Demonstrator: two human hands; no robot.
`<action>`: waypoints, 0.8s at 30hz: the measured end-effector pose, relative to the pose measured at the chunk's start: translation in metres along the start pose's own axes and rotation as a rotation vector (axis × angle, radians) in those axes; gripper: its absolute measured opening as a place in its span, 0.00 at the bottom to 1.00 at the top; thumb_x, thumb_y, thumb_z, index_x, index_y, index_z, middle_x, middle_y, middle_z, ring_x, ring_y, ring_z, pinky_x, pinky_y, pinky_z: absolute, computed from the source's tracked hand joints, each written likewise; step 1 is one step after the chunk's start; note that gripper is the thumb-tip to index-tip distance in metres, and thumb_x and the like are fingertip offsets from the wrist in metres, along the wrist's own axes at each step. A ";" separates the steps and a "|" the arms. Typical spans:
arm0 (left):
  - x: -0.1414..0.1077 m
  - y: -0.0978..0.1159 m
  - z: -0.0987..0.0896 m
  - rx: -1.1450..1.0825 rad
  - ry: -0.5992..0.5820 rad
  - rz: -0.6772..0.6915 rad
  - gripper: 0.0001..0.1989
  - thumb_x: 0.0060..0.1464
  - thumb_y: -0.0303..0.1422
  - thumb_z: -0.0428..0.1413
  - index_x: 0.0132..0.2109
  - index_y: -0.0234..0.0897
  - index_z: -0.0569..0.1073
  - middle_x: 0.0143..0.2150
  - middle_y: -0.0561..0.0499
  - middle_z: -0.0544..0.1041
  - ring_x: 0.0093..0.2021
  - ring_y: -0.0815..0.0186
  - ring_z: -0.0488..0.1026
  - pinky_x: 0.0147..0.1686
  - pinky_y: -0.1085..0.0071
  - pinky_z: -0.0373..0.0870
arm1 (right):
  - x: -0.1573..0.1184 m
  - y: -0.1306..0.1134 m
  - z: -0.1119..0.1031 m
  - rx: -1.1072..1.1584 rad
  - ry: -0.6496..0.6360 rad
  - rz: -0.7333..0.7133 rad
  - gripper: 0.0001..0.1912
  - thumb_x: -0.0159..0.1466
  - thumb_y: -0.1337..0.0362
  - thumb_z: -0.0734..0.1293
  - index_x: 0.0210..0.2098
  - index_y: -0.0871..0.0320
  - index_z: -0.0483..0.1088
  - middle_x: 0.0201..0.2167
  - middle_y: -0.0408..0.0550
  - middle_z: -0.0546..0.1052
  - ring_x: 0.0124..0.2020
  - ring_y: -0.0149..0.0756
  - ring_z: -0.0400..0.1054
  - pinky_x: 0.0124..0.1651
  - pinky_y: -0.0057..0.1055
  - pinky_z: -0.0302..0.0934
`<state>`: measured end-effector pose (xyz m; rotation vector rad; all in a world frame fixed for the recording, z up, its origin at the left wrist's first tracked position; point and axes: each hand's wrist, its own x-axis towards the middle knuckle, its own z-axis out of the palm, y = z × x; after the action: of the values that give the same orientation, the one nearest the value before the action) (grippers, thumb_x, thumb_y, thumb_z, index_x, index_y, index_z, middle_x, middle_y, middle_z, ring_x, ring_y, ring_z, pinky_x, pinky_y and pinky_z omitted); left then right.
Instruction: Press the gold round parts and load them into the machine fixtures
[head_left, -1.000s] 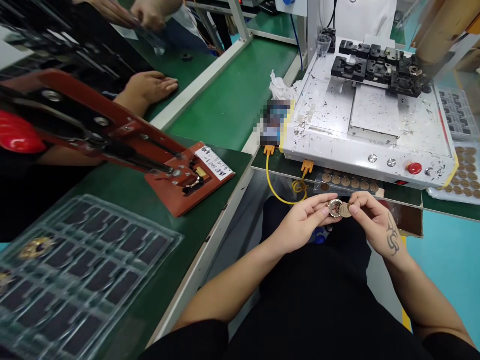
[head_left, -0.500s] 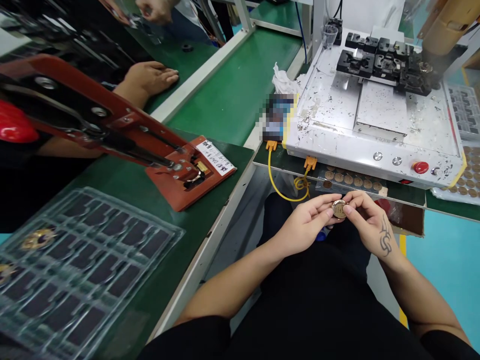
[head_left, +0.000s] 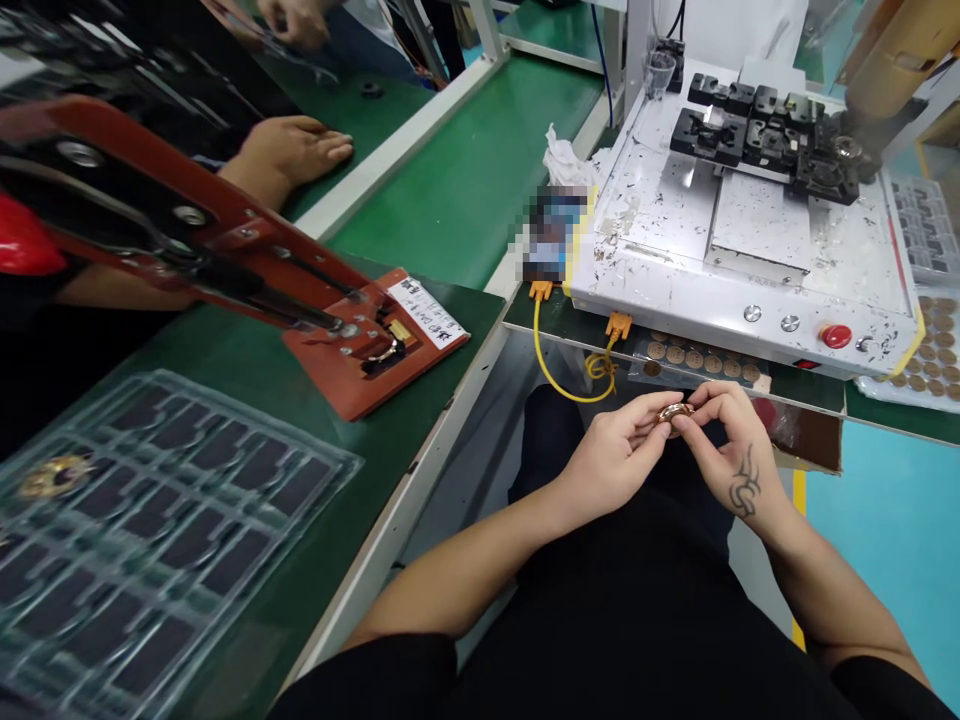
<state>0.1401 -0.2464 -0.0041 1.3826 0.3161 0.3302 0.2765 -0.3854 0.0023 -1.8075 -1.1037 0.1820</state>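
Above my lap, a small round gold watch case (head_left: pixel 674 411) is pinched between both hands, tilted so that mostly its shiny rim shows. My left hand (head_left: pixel 616 450) grips its left side with thumb and fingers. From the right, my right hand (head_left: pixel 726 440) closes on the other side, its thumb pressed to the near edge. The fingers cover part of the case. Just beyond my hands, round brown discs (head_left: pixel 694 358) lie in a clear sheet under the front of a white machine (head_left: pixel 660 275).
Black fixtures (head_left: pixel 776 140) sit on the machine, with a red button (head_left: pixel 835 336) in front. Yellow cables (head_left: pixel 541 352) hang near its corner. At left stand a red hand press (head_left: pixel 337 375) and a clear compartment tray (head_left: pixel 187 500). A co-worker's hand (head_left: pixel 300 150) rests on the bench behind.
The watch case has tipped from its flat brown face being toward me to nearly edge-on. My right hand has turned slightly and shifted left. The view has moved a little.
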 end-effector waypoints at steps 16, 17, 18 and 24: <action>0.010 0.015 -0.018 -0.136 0.083 -0.037 0.20 0.64 0.42 0.69 0.55 0.35 0.77 0.48 0.43 0.84 0.43 0.60 0.85 0.49 0.62 0.85 | 0.018 -0.002 0.007 0.460 -0.080 0.353 0.19 0.69 0.45 0.75 0.39 0.53 0.74 0.27 0.41 0.75 0.25 0.32 0.65 0.28 0.31 0.62; 0.009 0.016 -0.017 -0.128 0.087 -0.048 0.19 0.63 0.43 0.69 0.53 0.34 0.78 0.45 0.44 0.85 0.40 0.61 0.85 0.46 0.63 0.85 | 0.019 -0.002 0.009 0.506 -0.099 0.374 0.19 0.69 0.45 0.75 0.39 0.53 0.74 0.26 0.41 0.75 0.24 0.31 0.65 0.27 0.30 0.62; 0.007 0.018 -0.017 -0.119 0.096 -0.049 0.19 0.63 0.43 0.69 0.52 0.34 0.79 0.43 0.45 0.85 0.38 0.62 0.84 0.43 0.65 0.85 | 0.019 -0.002 0.011 0.540 -0.115 0.385 0.19 0.69 0.45 0.75 0.40 0.53 0.74 0.26 0.40 0.75 0.23 0.31 0.66 0.27 0.30 0.63; -0.001 0.027 -0.014 -0.072 0.136 0.019 0.16 0.64 0.40 0.68 0.51 0.34 0.79 0.41 0.47 0.85 0.36 0.66 0.83 0.39 0.70 0.83 | 0.020 -0.011 0.016 0.556 -0.119 0.356 0.19 0.68 0.46 0.76 0.44 0.54 0.76 0.31 0.44 0.79 0.26 0.33 0.72 0.27 0.29 0.69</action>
<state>0.1321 -0.2300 0.0198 1.2954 0.4000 0.4482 0.2727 -0.3588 0.0095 -1.4791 -0.7048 0.7415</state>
